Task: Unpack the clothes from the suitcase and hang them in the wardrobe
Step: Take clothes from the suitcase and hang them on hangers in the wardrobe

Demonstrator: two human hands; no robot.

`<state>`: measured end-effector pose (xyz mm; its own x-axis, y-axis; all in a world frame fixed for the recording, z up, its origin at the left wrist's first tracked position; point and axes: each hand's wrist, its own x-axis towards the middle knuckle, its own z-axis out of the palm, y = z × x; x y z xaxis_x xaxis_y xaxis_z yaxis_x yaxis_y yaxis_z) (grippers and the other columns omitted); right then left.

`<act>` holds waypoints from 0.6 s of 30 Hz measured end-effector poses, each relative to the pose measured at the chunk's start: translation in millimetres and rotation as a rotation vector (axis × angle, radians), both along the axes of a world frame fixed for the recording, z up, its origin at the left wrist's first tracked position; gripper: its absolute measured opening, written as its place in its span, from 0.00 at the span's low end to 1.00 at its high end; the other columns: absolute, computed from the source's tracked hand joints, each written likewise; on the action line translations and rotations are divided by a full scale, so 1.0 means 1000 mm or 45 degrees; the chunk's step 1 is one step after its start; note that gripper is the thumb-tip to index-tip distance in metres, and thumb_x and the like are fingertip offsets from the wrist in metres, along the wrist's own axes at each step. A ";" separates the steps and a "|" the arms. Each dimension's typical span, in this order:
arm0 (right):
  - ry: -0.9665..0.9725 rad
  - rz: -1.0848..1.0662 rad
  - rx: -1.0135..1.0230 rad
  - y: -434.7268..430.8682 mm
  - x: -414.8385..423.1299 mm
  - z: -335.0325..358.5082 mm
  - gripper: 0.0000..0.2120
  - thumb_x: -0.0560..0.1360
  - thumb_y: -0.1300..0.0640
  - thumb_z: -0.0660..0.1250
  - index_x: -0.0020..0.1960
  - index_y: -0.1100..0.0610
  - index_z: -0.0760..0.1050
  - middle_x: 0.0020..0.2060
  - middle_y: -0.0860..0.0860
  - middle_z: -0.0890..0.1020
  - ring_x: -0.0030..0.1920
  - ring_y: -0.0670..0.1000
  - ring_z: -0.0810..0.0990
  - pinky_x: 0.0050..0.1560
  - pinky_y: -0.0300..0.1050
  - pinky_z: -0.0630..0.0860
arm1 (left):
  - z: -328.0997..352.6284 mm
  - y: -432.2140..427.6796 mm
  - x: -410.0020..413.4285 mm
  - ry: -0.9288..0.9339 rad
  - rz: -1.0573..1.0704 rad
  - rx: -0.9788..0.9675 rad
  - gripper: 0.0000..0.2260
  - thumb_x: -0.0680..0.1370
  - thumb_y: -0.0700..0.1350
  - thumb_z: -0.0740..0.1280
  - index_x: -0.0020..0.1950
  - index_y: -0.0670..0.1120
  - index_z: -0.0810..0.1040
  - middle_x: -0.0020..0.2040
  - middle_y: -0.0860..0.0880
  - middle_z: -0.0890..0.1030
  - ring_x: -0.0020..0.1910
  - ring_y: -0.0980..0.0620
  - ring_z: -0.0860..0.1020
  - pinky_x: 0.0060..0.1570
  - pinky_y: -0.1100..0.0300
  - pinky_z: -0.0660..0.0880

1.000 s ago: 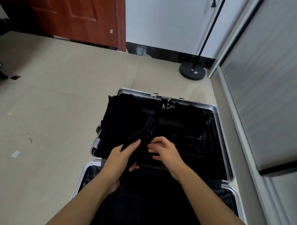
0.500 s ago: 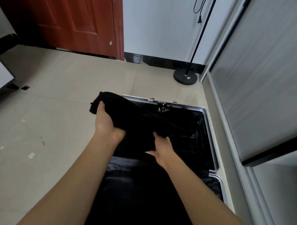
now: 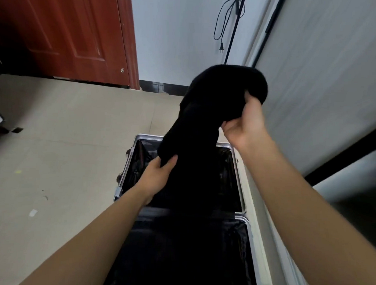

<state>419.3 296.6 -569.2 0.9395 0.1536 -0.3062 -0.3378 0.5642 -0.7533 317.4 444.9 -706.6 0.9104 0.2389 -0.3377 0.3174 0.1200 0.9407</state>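
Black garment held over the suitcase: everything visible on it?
The black garment is plain, soft, matte fabric; no logo, seams or buttons show. Bunched into a thick roll, it arches above the open suitcase from upper right to lower left. The right hand grips its raised top end; the left hand grips its lower part. Its bottom merges with the dark suitcase interior, so contact there is unclear.

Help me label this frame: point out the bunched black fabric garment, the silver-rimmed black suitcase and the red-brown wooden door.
Bunched black fabric garment (image 3: pixel 218 94): head view, upper fold.
Silver-rimmed black suitcase (image 3: pixel 149 137): head view, far metal rim.
Red-brown wooden door (image 3: pixel 65 31): head view, raised panel.
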 end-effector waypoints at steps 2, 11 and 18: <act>-0.004 -0.051 -0.027 -0.012 -0.002 0.048 0.19 0.80 0.52 0.62 0.68 0.58 0.74 0.48 0.54 0.83 0.42 0.52 0.84 0.36 0.44 0.80 | 0.056 -0.003 0.000 -0.022 0.015 -0.057 0.09 0.79 0.55 0.64 0.57 0.55 0.79 0.53 0.52 0.84 0.54 0.52 0.82 0.58 0.51 0.77; -0.116 -0.115 -0.230 -0.040 -0.025 0.307 0.16 0.74 0.60 0.69 0.61 0.58 0.78 0.52 0.54 0.85 0.54 0.53 0.84 0.52 0.48 0.81 | 0.348 0.018 -0.015 -0.120 -0.081 -0.200 0.16 0.73 0.37 0.70 0.61 0.44 0.77 0.53 0.45 0.84 0.51 0.47 0.83 0.44 0.59 0.78; -0.156 -0.205 -0.354 -0.046 -0.077 0.502 0.18 0.73 0.56 0.71 0.62 0.60 0.78 0.53 0.57 0.84 0.52 0.56 0.85 0.53 0.52 0.81 | 0.549 0.032 -0.056 -0.062 -0.473 -0.005 0.16 0.80 0.59 0.60 0.61 0.53 0.80 0.55 0.52 0.82 0.57 0.51 0.78 0.63 0.50 0.68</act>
<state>342.1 250.9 -66.9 0.9772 -0.0728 -0.1993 -0.1590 0.3704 -0.9152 260.9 476.9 -157.9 0.9499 -0.1120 -0.2919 0.2947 0.0088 0.9555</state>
